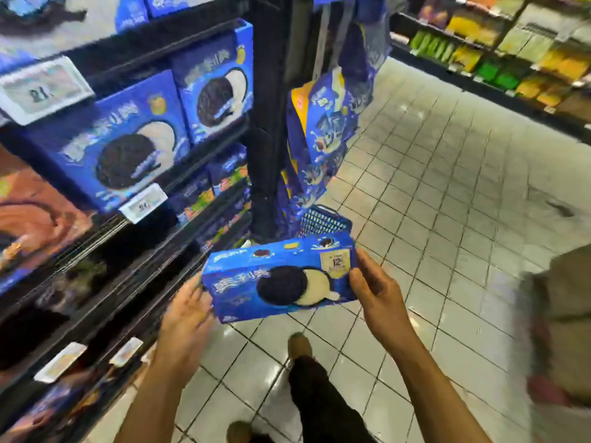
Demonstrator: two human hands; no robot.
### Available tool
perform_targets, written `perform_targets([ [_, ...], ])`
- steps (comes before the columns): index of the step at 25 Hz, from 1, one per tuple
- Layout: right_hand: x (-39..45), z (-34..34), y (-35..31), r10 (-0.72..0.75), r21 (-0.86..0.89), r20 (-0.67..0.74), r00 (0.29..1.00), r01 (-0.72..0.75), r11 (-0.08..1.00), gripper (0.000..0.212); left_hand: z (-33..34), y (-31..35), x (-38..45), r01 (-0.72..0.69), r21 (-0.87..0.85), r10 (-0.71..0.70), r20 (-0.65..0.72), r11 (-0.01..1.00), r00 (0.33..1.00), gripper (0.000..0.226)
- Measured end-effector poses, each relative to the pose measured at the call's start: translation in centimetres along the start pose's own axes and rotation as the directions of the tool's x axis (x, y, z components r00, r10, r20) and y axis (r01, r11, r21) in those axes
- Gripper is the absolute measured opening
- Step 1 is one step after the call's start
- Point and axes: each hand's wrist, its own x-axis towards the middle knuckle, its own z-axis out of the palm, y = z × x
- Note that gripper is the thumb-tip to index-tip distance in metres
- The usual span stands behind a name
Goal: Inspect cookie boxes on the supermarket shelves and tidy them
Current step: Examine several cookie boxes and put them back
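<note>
A blue cookie box [281, 279] is held out over the tiled floor [447, 174], just in front of the dark shelves [204, 148], its front printed with a dark sandwich cookie, a white cream half and pale lettering that is too blurred to read. The left hand [188, 311] grips its left end and the right hand [371, 286] its right end, fingers curled round the edges. On the shelves stand matching blue boxes [128, 145], faces outward.
</note>
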Motion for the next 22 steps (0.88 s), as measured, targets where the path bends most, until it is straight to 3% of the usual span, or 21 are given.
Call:
perform_targets([
  [2, -0.2, -1.0, 3.9, 0.127, -0.012, -0.017, 0.992, -0.127, 0.992, 0.042, 1.1, -3.7, 0.3, 0.084, 0.105, -0.083, -0.010, 0.991, 0.996, 0.039],
  [5, 0.7, -2.0, 10.6, 0.307, 0.035, -0.055, 0.950, -0.305, 0.952, 0.035, 2.9, -9.5, 2.1, 0.233, 0.134, -0.214, -0.142, 0.963, 0.966, 0.031],
  [12, 8.5, -5.0, 26.5, 0.655, 0.313, -0.116, 0.747, -0.598, 0.738, 0.044, 7.1, -21.2, 11.8, 0.514, 0.307, -0.445, -0.270, 0.801, 0.854, 0.039],
  [17, 18.0, -5.9, 39.8, 0.783, 0.347, -0.140, 0.606, -0.711, 0.612, 0.037, 8.6, -32.0, 26.7, 0.524, 0.566, -0.455, -0.272, 0.637, 0.848, 0.034],
  [22, 26.7, -2.7, 51.3, 0.905, 0.479, -0.102, 0.413, -0.777, 0.409, 0.029, 6.5, -42.0, 39.9, 0.567, 0.667, -0.502, -0.320, 0.483, 0.803, 0.022],
])
